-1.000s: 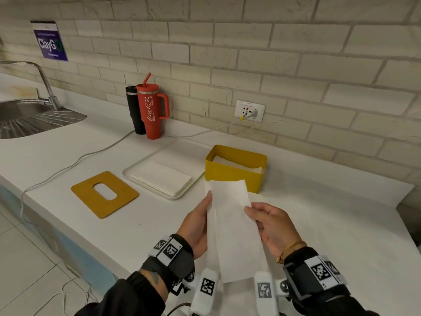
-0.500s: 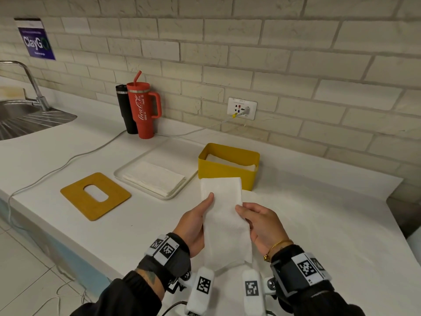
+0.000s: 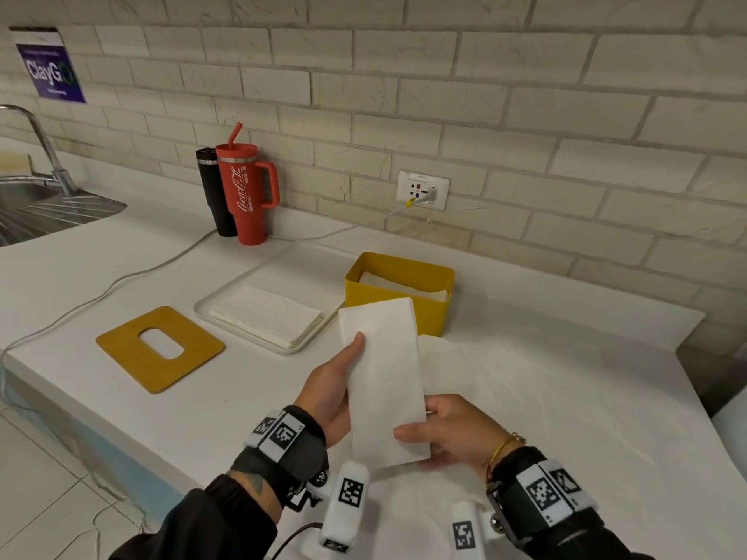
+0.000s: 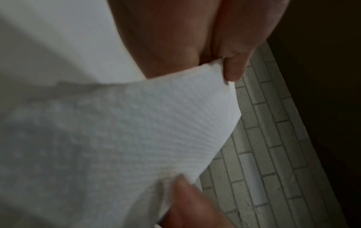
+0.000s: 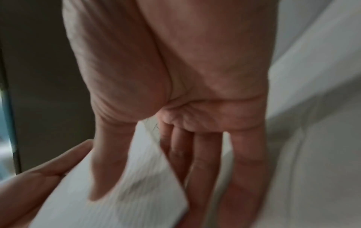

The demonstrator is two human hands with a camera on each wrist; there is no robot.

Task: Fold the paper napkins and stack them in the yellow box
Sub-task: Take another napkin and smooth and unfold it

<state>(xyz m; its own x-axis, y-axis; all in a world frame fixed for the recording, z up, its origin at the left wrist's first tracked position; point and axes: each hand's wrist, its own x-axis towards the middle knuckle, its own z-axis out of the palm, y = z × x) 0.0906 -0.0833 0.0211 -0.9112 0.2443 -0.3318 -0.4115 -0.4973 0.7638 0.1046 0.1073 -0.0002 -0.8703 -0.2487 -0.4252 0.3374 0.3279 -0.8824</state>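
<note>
A long white folded napkin [image 3: 384,377] is held above the counter between both hands. My left hand [image 3: 335,381] grips its left edge, thumb on top near the far end. My right hand [image 3: 440,434] pinches the near right corner, thumb over the paper and fingers under it. The left wrist view shows the textured napkin [image 4: 136,131] with the left thumb at its edge. In the right wrist view the napkin [image 5: 125,192] lies between the right thumb and fingers. Behind stands the yellow box [image 3: 398,313] with folded napkins inside. A stack of flat napkins [image 3: 266,315] lies on a white tray [image 3: 226,293].
A yellow lid with an oval slot [image 3: 159,347] lies left of the tray. A red tumbler [image 3: 246,194] and a black one [image 3: 212,192] stand by the wall. A white cable [image 3: 121,282] runs across the counter. A sink [image 3: 44,208] is far left. White cloth [image 3: 545,398] covers the right counter.
The napkin is lower and tilted leftward at its far end. My right hand slid from the middle of its right edge to the near corner. The left hand kept its grip.
</note>
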